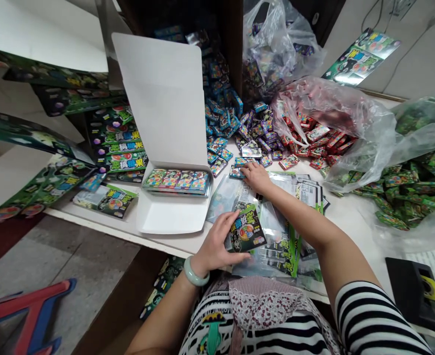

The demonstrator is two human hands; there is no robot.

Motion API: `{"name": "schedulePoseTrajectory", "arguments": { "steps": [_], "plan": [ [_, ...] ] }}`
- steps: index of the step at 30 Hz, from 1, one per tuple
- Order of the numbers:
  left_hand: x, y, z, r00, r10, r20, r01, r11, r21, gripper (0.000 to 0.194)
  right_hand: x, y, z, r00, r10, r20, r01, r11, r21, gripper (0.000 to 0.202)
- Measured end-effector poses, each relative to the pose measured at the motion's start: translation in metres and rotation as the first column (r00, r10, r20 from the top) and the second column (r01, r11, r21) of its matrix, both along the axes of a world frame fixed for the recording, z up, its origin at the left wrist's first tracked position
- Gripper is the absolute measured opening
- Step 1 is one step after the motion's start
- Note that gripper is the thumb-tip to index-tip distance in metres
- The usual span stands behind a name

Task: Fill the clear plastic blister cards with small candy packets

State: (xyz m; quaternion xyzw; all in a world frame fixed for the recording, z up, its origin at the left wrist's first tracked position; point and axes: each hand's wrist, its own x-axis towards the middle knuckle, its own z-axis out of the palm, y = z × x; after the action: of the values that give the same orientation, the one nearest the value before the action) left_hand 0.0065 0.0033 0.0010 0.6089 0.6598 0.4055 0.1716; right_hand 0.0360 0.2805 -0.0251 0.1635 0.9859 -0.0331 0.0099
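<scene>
The left hand [217, 241] holds a pouch [246, 230] between thumb and fingers. The right hand's [256, 177] fingers, set narrow, touch a blue packet [235, 172]; grip cannot be told. Beyond lie purple packets [265, 125] and red packets [336, 140].
</scene>
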Motion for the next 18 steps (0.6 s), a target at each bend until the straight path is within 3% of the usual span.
{"name": "schedulePoseTrajectory", "arguments": {
  "steps": [12, 15, 18],
  "plan": [
    [0.000, -0.001, -0.001, 1.000, -0.008, -0.013, 0.008, 1.000, -0.002, 0.102, -0.009, -0.003, 0.008, 1.000, -0.011, 0.025, 0.012, 0.998, -0.062, 0.043],
    [-0.001, -0.004, 0.000, 1.000, 0.003, -0.025, -0.003, 1.000, 0.002, 0.101, 0.007, 0.004, 0.018, 0.986, -0.022, -0.165, -0.011, 0.981, -0.196, 0.036],
    [-0.005, -0.006, -0.001, 0.998, 0.037, -0.052, -0.036, 0.999, 0.020, 0.100, 0.048, 0.014, 0.033, 0.908, -0.207, -0.365, 0.028, 0.898, -0.438, 0.035]
  ]
}}
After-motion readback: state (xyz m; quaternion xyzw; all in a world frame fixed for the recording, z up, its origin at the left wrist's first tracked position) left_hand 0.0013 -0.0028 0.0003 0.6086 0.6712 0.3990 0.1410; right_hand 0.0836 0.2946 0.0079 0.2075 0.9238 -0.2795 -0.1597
